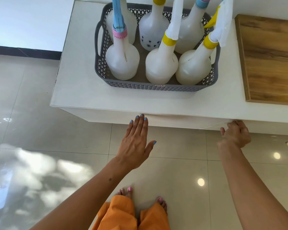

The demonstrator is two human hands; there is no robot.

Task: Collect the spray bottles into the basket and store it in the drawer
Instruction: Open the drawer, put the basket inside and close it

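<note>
Bare feet (140,198) and orange trouser legs (121,216) at bottom, standing on glossy pale floor tiles (40,130) with light reflections. Left hand (136,141) flat and open, fingers extended together, thumb out, fingertips at the drawer front (173,121) below the cabinet top edge; holds nothing. Right hand (235,134) blurred, fingers curled up at the lower edge of the cabinet face to the right of the drawer front; cannot tell if they actually grip it. Drawer looks shut or barely cracked, only a thin seam showing. White cabinet top (83,90) above, with a grey perforated plastic basket (156,87) sitting on it near the front edge, side handle on the left. Basket holds six white spray bottles, all upright, two rows of three: front left bottle (122,62) with pink collar and blue trigger head, front middle bottle (160,65) and front right bottle (193,68) with yellow collars and white heads; back left bottle (130,19) mostly hidden, back middle bottle (152,30) with yellow collar and small dark printed pattern, back right bottle (191,30) with blue collar. Bottles packed close, touching or nearly. Wood-grain panel (271,60) lies on the top just right of the basket. White wall (23,22) with dark skirting (23,51) at far left.
</note>
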